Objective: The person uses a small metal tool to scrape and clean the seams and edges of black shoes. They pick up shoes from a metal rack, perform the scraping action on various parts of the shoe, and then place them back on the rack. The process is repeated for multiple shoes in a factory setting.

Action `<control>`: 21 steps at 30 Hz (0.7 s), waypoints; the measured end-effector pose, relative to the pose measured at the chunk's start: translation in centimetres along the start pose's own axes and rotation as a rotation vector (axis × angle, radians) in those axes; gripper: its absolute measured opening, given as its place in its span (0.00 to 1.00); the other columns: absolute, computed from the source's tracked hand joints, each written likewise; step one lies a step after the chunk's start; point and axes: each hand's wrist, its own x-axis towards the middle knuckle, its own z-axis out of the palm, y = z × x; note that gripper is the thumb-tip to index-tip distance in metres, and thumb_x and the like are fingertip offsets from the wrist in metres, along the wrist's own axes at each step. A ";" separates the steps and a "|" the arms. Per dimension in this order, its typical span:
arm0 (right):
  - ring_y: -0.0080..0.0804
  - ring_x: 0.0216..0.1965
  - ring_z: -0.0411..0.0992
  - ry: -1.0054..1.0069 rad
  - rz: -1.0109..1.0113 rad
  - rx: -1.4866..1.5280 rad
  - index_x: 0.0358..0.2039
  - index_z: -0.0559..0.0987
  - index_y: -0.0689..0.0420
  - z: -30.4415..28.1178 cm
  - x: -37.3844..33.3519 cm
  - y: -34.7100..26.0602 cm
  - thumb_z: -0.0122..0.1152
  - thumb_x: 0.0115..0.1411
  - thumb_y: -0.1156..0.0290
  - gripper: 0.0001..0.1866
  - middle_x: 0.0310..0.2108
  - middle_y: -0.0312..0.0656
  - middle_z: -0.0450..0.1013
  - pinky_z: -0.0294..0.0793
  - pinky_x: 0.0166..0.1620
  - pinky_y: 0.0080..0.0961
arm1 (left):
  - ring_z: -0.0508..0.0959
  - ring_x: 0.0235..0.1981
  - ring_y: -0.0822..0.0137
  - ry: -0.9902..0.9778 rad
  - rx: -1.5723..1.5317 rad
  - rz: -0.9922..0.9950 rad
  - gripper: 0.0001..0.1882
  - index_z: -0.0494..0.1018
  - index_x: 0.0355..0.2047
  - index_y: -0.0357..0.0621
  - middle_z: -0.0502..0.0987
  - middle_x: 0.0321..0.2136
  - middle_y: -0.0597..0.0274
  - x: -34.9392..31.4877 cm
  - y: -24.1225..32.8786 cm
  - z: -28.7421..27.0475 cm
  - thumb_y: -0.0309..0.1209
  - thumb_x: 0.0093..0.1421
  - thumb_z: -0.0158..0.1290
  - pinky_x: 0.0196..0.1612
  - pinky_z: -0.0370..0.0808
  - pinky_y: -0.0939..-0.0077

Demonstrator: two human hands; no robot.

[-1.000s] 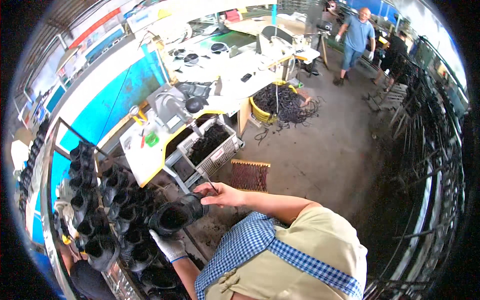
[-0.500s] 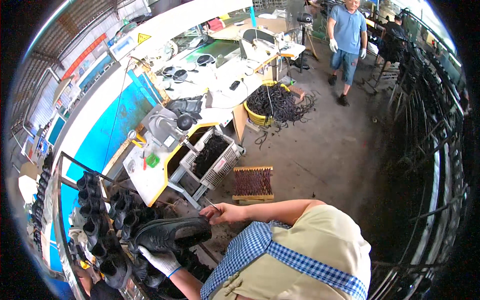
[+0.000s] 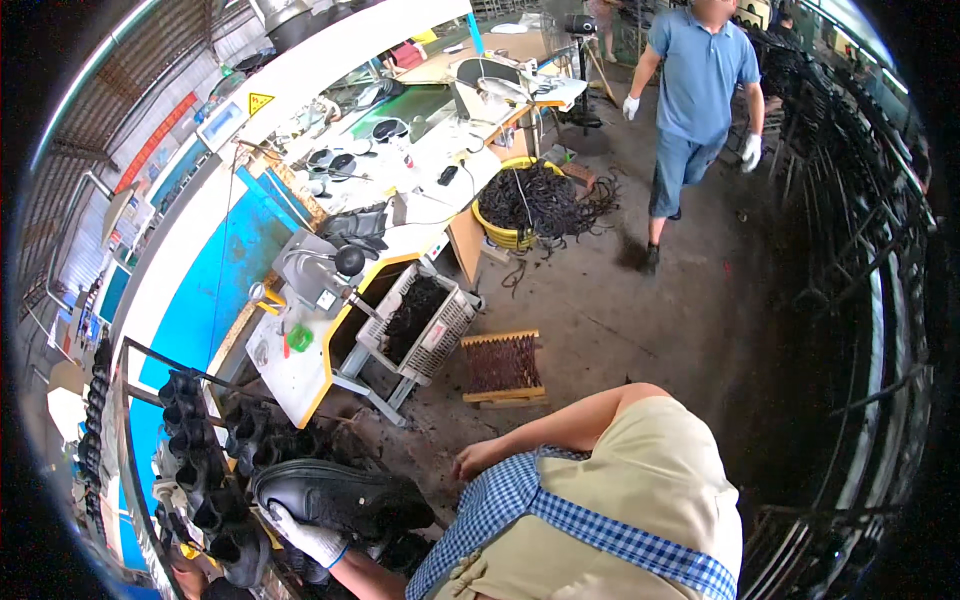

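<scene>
The left hand (image 3: 308,538) has its grip clamped on a black shoe (image 3: 335,495), seemingly mid-handling; the right hand (image 3: 478,459) has a grip I cannot tell, nor what remains.

At left centre, a white-topped, yellow-edged counter (image 3: 292,382) carries a grey metal machine (image 3: 310,270) and a small bright-green object (image 3: 299,338). The grey floor (image 3: 610,300) at mid-frame bears a round yellow basket (image 3: 503,237) and a wooden-framed dark-red panel (image 3: 502,365). Lower left, a metal rack (image 3: 127,430) holds black shoes (image 3: 192,440).
</scene>
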 end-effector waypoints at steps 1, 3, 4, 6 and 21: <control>0.28 0.43 0.72 -0.058 0.021 -0.068 0.49 0.76 0.61 0.1 -0.5 0.4 0.56 0.64 0.62 0.19 0.43 0.39 0.75 0.73 0.47 0.28 | 0.67 0.57 0.58 -0.016 0.030 0.037 0.31 0.60 0.62 0.36 0.64 0.61 0.54 0.1 -0.3 -0.5 0.42 0.65 0.49 0.61 0.64 0.60; 0.30 0.46 0.71 -0.020 0.033 -0.066 0.50 0.77 0.60 -0.4 -0.5 0.2 0.49 0.68 0.55 0.22 0.44 0.42 0.76 0.71 0.50 0.29 | 0.66 0.57 0.59 -0.052 0.088 0.114 0.31 0.59 0.63 0.36 0.63 0.61 0.54 0.3 -0.9 -1.0 0.41 0.65 0.49 0.61 0.64 0.60; 0.32 0.49 0.71 0.032 0.071 -0.113 0.51 0.77 0.60 0.2 -2.0 -2.6 0.48 0.68 0.53 0.24 0.46 0.44 0.76 0.70 0.53 0.31 | 0.66 0.57 0.58 -0.056 0.102 0.121 0.30 0.60 0.62 0.35 0.64 0.60 0.52 -0.3 -0.7 -1.5 0.39 0.64 0.50 0.62 0.62 0.61; 0.35 0.52 0.71 0.137 0.001 -0.146 0.52 0.76 0.59 1.0 -4.8 -7.8 0.45 0.69 0.50 0.26 0.49 0.47 0.75 0.68 0.56 0.32 | 0.66 0.58 0.58 -0.078 0.134 0.133 0.29 0.61 0.61 0.35 0.66 0.59 0.50 -1.9 0.2 -1.8 0.36 0.63 0.50 0.63 0.59 0.61; 0.37 0.29 0.72 0.155 -0.985 -1.037 0.49 0.79 0.56 6.0 -6.1 -26.4 0.60 0.59 0.76 0.15 0.30 0.43 0.74 0.71 0.32 0.29 | 0.74 0.49 0.66 -0.609 0.204 0.168 0.30 0.70 0.52 0.35 0.75 0.47 0.57 -4.6 3.3 0.2 0.31 0.49 0.64 0.55 0.69 0.71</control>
